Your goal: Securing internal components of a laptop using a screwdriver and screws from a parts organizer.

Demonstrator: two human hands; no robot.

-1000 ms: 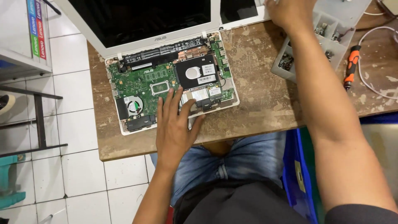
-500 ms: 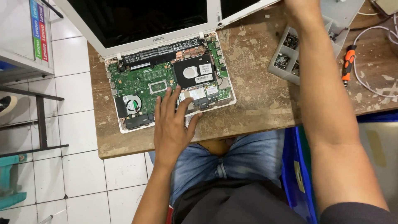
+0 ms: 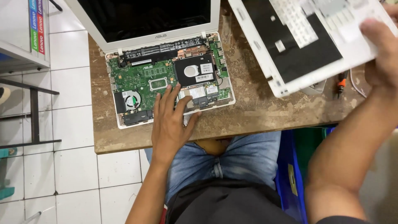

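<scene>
An opened white laptop [image 3: 137, 83] lies on the worn wooden table [image 3: 257, 108], its green circuit board, black fan and drive bare. My left hand [image 3: 170, 120] rests flat on the board's front edge, fingers spread, holding nothing. My right hand [image 3: 381, 54] grips the right end of a white keyboard cover panel [image 3: 306, 41], held tilted above the table's right part with its black underside facing up. The laptop's screen stands open at the back.
An orange-handled screwdriver [image 3: 340, 85] peeks out under the panel. A blue crate [image 3: 290, 174] stands by my right leg. A metal shelf frame [image 3: 25, 83] is at the left on the white tiled floor.
My right hand has lifted the white panel up and toward me, over the parts tray that showed before. My left hand has stayed on the laptop board.
</scene>
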